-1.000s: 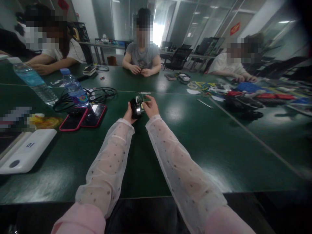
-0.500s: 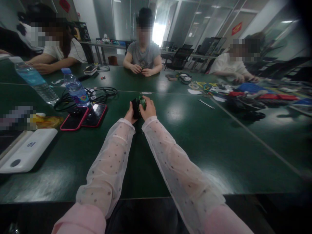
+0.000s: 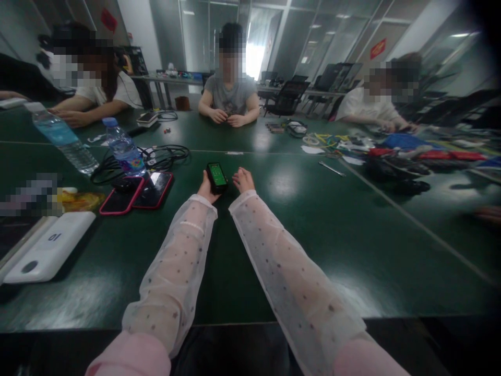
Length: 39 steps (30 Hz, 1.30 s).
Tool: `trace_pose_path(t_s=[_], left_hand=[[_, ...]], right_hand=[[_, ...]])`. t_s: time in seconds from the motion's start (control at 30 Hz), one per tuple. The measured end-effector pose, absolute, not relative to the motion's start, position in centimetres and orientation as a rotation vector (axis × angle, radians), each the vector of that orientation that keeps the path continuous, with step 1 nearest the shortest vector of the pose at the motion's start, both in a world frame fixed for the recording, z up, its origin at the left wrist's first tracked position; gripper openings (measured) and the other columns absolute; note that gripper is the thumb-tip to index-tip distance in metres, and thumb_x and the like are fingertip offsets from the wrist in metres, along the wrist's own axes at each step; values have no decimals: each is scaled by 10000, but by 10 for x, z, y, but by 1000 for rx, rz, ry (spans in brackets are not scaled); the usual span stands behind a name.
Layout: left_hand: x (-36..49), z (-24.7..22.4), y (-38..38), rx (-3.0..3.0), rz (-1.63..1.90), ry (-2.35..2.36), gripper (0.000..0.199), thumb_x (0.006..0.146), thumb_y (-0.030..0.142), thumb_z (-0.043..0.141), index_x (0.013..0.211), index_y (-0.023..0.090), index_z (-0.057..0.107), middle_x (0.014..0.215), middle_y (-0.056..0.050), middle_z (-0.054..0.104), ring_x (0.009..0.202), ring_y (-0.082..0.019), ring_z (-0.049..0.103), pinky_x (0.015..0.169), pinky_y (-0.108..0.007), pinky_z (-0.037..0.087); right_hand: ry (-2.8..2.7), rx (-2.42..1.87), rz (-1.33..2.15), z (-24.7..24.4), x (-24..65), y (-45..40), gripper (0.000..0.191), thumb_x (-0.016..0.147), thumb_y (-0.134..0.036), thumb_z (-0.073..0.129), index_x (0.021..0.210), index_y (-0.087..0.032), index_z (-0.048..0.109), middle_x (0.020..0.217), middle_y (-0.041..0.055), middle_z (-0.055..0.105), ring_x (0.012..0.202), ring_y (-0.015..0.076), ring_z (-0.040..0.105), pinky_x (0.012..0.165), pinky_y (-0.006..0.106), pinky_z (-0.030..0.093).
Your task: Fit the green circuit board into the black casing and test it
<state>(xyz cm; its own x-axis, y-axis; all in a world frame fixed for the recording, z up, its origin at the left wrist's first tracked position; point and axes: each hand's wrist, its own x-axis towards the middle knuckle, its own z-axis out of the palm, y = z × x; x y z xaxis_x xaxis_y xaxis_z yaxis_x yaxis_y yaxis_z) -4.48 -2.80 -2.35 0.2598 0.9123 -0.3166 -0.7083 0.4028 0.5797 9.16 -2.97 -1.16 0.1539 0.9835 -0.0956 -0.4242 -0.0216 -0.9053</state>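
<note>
My left hand (image 3: pixel 206 188) grips a small black box-shaped case by its left side and lower end. Inside its frame, a green circuit board (image 3: pixel 216 174) with lighter marks faces up. The case is held tilted above the table. Just to the right of it, my right hand (image 3: pixel 244 180) is apart from the case. Its fingers are loosely bent and spread, and no object shows in them. Thin white dotted sleeves cover both my forearms.
Left on the green table (image 3: pixel 313 250) are two red-edged phones (image 3: pixel 152 190), a white power bank (image 3: pixel 50 248), two water bottles (image 3: pixel 123 147) and black cables (image 3: pixel 172 152). A wrench (image 3: pixel 331 168) and a pile of cables lie right. Several people sit around.
My right hand has let go of the green circuit board and moved a little right. The case has turned in my left hand, so the board now faces up, seated in it.
</note>
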Motion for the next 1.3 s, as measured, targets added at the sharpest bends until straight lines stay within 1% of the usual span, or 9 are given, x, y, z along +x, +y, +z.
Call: trace_pose_path(t_s=[0.07,0.13,0.2,0.3,0.5,0.67,1.0,1.17,1.3], left_hand=[[-42,-17,-32,287,1183,717,741,862,692,234,1210,120,551,787,-82,669,687,-173,640,687,-280,500],[-39,-11,-36,278,1189,746,722,860,688,263,1155,113,585,766,-81,664,681,-172,636,674,-276,498],[-37,-7,-39,296,1182,762,705,858,686,279,1123,117,601,757,-77,664,679,-171,634,661,-273,496],[-35,-5,-41,307,1188,774,695,863,678,280,1120,119,603,758,-73,666,681,-168,630,666,-269,494],[-35,-6,-40,327,1199,800,701,859,681,287,1123,113,600,766,-74,661,685,-167,620,678,-269,485],[-34,-7,-40,344,1204,789,696,861,683,279,1107,117,601,761,-68,656,678,-159,619,664,-262,487],[-34,-6,-41,389,1198,831,692,855,695,279,1070,128,613,771,-72,659,678,-154,621,623,-251,488],[-33,-7,-41,408,1195,849,699,847,703,285,1081,134,617,813,-83,666,724,-165,625,669,-263,496],[-34,-9,-40,423,1197,853,697,836,716,296,1060,144,626,810,-85,667,726,-171,626,660,-268,497]], right_hand=[[-540,-924,1575,-18,108,-27,125,905,-343,469,940,-229,508,904,50,642,904,154,659,780,312,570],[-435,-721,1757,-21,123,-27,227,949,-390,348,953,-215,492,951,98,663,930,179,668,719,327,585],[-377,-647,1799,-23,133,-28,275,965,-391,282,954,-209,488,967,107,669,932,178,673,701,321,588],[-387,-643,1809,-26,134,-28,287,968,-385,283,963,-205,507,938,91,679,898,168,679,701,308,588],[-410,-637,1801,-28,129,-26,296,967,-373,298,979,-196,535,925,91,687,889,159,679,758,298,575],[-404,-663,1807,-25,129,-28,311,975,-365,276,970,-196,538,900,79,687,854,150,685,749,276,572],[-419,-663,1805,-24,128,-28,293,971,-350,292,1009,-205,543,885,69,685,853,158,677,776,310,570],[-422,-666,1799,-25,128,-27,289,973,-339,294,991,-193,543,899,80,681,846,151,681,750,281,571],[-424,-665,1801,-25,129,-27,288,973,-337,295,984,-191,543,897,80,679,839,151,683,730,275,576]])
